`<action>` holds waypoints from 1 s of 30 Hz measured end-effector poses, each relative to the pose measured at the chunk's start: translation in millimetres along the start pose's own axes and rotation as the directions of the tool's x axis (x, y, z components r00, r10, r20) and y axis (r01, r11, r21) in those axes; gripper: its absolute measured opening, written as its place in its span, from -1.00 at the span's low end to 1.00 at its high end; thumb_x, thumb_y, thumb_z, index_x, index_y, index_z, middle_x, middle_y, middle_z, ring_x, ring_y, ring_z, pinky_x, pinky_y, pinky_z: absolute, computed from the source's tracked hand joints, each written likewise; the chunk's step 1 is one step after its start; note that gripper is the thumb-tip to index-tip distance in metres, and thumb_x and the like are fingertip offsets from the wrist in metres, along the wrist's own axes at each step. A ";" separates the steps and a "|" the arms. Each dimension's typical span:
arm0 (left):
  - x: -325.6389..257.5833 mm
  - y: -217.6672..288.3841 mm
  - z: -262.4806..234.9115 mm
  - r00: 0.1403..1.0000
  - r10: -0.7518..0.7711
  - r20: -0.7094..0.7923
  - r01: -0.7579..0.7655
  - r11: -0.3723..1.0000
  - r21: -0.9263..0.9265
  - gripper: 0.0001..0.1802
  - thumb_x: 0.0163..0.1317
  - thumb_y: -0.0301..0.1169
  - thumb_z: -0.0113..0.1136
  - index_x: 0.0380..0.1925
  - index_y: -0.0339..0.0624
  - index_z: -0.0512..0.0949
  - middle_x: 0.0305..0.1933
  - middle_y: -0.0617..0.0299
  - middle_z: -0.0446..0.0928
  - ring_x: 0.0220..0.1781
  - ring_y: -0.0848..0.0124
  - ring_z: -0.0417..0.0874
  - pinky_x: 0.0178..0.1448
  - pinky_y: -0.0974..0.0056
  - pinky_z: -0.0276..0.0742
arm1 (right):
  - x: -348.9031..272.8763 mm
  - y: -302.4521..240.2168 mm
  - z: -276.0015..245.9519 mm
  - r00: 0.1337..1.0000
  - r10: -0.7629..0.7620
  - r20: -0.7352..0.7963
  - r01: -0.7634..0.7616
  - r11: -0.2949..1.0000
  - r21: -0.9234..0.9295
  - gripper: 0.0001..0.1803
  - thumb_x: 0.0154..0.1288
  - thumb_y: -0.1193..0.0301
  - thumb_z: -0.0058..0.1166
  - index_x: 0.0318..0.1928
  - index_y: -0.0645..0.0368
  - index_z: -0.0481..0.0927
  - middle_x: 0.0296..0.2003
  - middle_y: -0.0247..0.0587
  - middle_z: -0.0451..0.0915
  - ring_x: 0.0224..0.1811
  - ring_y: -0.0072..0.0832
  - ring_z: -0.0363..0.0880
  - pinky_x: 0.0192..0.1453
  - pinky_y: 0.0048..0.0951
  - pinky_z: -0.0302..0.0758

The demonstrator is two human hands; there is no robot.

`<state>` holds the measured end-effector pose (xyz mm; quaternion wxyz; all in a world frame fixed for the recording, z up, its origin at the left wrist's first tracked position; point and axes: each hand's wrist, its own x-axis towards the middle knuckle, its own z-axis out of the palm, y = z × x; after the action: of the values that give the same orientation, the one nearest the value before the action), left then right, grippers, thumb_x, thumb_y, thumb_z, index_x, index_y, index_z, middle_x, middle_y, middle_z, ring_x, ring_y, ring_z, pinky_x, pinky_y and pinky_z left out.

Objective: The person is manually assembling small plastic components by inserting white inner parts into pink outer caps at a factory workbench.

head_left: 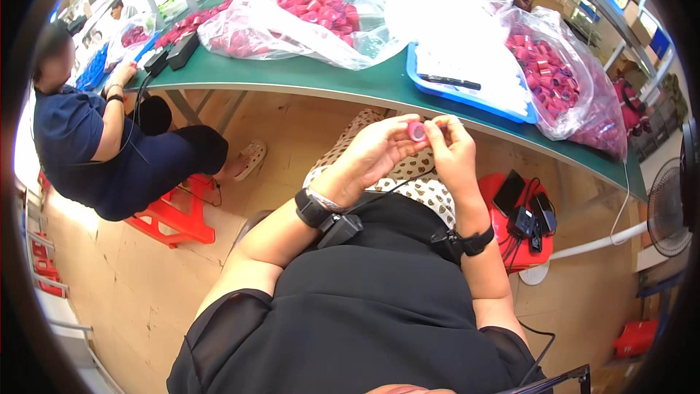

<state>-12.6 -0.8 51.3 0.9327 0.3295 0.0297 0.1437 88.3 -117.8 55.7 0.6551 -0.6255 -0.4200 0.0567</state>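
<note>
My left hand (pixel 375 152) and my right hand (pixel 450 152) meet over my lap, just in front of the green table's edge (pixel 306 82). Between their fingertips sits a small pink ring-shaped cap (pixel 416 130); both hands pinch it, the left from the left side and the right from the right. Black bands are strapped on both wrists. On the table ahead lie clear plastic bags full of pink and red caps (pixel 321 11), with another such bag (pixel 554 76) at the right.
A blue tray (pixel 467 95) with white sheets and a black pen sits on the table. A person in dark blue (pixel 87 146) sits at left on a red stool. A red stool with phones (pixel 521 215) stands right; a fan (pixel 667 208) beyond.
</note>
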 end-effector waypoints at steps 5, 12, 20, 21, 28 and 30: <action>1.8 -8.1 -6.2 0.996 0.034 -0.080 -0.034 0.999 -0.001 -0.69 0.35 -0.43 -0.01 0.00 -0.42 0.43 -0.05 0.04 0.53 0.00 0.33 0.57 0.21 0.22 0.48 | 3.9 4.7 0.0 0.996 0.041 0.081 -0.045 0.998 0.049 -0.90 0.25 0.49 0.14 -0.28 0.26 0.54 -0.39 -0.33 0.58 -0.38 -0.68 0.52 -0.27 -0.62 0.49; 1.1 -17.4 -17.2 0.995 0.054 -0.079 -0.048 0.996 0.082 -0.67 0.35 -0.39 0.01 0.05 -0.36 0.43 0.06 0.07 0.50 0.08 0.37 0.54 0.23 0.25 0.45 | 3.5 12.0 8.7 0.994 0.074 0.085 -0.064 0.991 -0.116 -0.85 0.14 0.50 0.21 -0.28 0.26 0.55 -0.42 -0.30 0.55 -0.41 -0.61 0.53 -0.30 -0.55 0.48; -1.1 -36.1 -20.9 0.979 0.177 -0.099 -0.154 0.967 0.204 -0.61 0.36 -0.33 0.05 0.09 -0.35 0.39 0.08 0.06 0.48 0.11 0.33 0.52 0.26 0.22 0.41 | 4.3 27.2 3.6 0.969 0.187 0.160 -0.195 0.980 0.034 -0.88 0.15 0.49 0.20 -0.31 0.24 0.58 -0.43 -0.30 0.62 -0.38 -0.63 0.58 -0.29 -0.55 0.50; -1.0 -35.5 -23.4 0.980 0.172 -0.096 -0.150 0.968 0.203 -0.61 0.36 -0.33 0.05 0.09 -0.35 0.39 0.08 0.06 0.48 0.11 0.33 0.52 0.26 0.22 0.41 | 3.0 27.1 4.0 0.970 0.189 0.154 -0.196 0.980 0.031 -0.88 0.15 0.49 0.20 -0.31 0.24 0.58 -0.43 -0.30 0.62 -0.38 -0.63 0.58 -0.29 -0.55 0.50; -6.1 -29.7 -26.9 0.980 0.131 -0.153 -0.104 0.979 0.174 -0.66 0.24 -0.52 0.13 0.01 -0.41 0.42 -0.04 0.13 0.50 -0.03 0.42 0.56 0.10 0.39 0.52 | -1.1 20.3 4.1 0.982 0.063 0.176 -0.032 0.983 -0.178 -0.82 0.28 0.44 0.08 -0.21 0.32 0.62 -0.37 -0.16 0.64 -0.33 -0.48 0.62 -0.23 -0.51 0.52; -6.2 -30.9 -27.0 0.977 0.140 -0.160 -0.107 0.974 0.202 -0.68 0.25 -0.51 0.12 0.00 -0.40 0.43 -0.05 0.14 0.50 -0.06 0.43 0.56 0.08 0.39 0.52 | -1.2 24.5 3.1 0.979 0.066 0.195 -0.029 0.982 -0.184 -0.82 0.28 0.44 0.08 -0.22 0.32 0.62 -0.36 -0.15 0.65 -0.33 -0.49 0.62 -0.23 -0.51 0.52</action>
<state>-14.9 -9.1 10.8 0.8796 0.4053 0.1039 0.2263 96.6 -110.9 33.4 0.5487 -0.6832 -0.4720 0.0968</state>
